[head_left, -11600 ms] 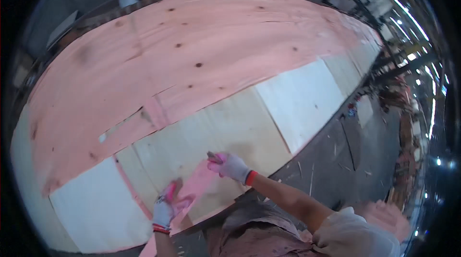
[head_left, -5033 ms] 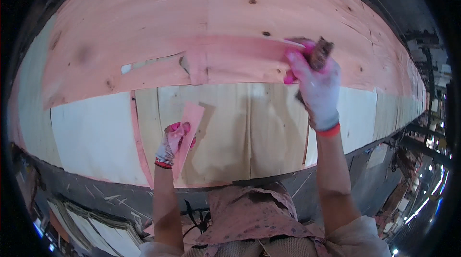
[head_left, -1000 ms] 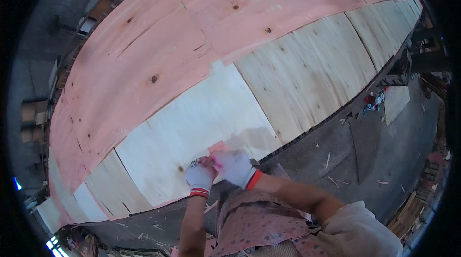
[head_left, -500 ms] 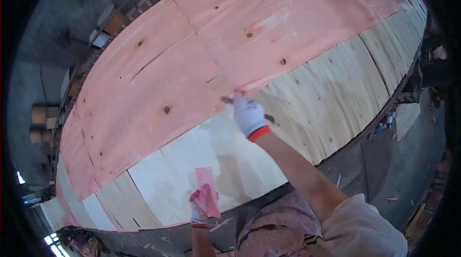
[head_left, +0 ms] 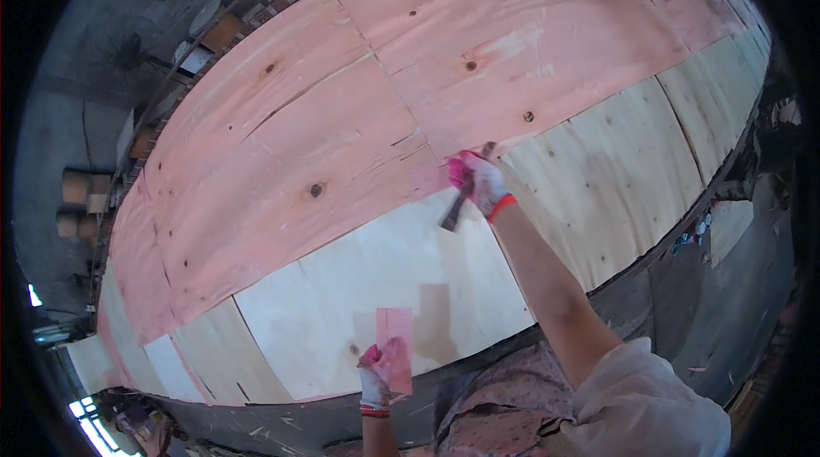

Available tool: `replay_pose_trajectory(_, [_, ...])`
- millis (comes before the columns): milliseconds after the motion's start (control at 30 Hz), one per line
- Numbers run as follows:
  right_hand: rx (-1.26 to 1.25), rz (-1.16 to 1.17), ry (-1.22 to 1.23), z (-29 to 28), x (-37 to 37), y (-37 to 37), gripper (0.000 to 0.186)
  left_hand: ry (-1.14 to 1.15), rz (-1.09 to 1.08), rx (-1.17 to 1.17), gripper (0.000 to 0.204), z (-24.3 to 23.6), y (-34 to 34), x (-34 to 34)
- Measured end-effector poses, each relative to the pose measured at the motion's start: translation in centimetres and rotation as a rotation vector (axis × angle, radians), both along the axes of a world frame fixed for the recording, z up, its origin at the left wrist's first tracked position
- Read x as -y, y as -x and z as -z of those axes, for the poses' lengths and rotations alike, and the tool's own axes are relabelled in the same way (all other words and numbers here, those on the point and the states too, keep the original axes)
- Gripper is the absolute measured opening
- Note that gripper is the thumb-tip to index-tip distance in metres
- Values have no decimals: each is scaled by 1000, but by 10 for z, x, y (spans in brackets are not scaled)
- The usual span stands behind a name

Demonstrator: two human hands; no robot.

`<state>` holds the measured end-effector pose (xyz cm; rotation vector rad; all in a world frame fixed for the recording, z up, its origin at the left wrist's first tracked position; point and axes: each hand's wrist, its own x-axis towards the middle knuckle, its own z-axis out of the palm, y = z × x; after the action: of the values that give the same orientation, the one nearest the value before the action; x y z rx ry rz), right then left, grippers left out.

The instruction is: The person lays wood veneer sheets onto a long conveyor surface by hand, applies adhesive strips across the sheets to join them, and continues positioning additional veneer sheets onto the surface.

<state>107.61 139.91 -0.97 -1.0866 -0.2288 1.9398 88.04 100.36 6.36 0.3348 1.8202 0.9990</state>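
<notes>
Large pink veneer sheets meet paler wood veneer sheets along a long slanting seam. At this seam my right hand, in a white glove with pink-stained fingers, is closed around a dark flat-bladed tool. Its wide end points down toward me. Beside those fingertips lies a small pink patch; whether the hand touches it I cannot tell. My left hand, gloved likewise, grips a pink rectangular veneer strip upright over the pale sheet's near edge.
Dark knots and splits mark the pink sheets. Cardboard-coloured boxes stand beyond the left edge. Wood scraps lie on the grey floor below the near edge. A pale board leans at the right.
The tool in my right hand has swung from lying sideways to pointing down toward me. The left hand's strip has straightened upright. The whole view has shifted slightly.
</notes>
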Motion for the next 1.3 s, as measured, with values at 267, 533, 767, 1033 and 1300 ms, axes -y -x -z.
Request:
replay_pose_trajectory(267, [181, -619, 65, -42, 174, -55, 39, 97, 266, -1, 30, -1, -31, -5])
replay_pose_trajectory(533, [133, -752, -121, -78, 213, -15, 24, 19, 383, -141, 27, -51, -57, -36])
replay_pose_trajectory(767, [66, -599, 116, -57, 135, -33, 21, -804, -699, 109, 29, -49, 9, -86])
replay_pose_trajectory(1033, [225, -197, -390, -104, -82, 5, 21, -156, -318, 381, 17, 66, 117, -85])
replay_pose_trajectory(1300, [592, -390, -701, -89, -250, 151, 26, 146, -238, 448, 16, 115, 91, -110])
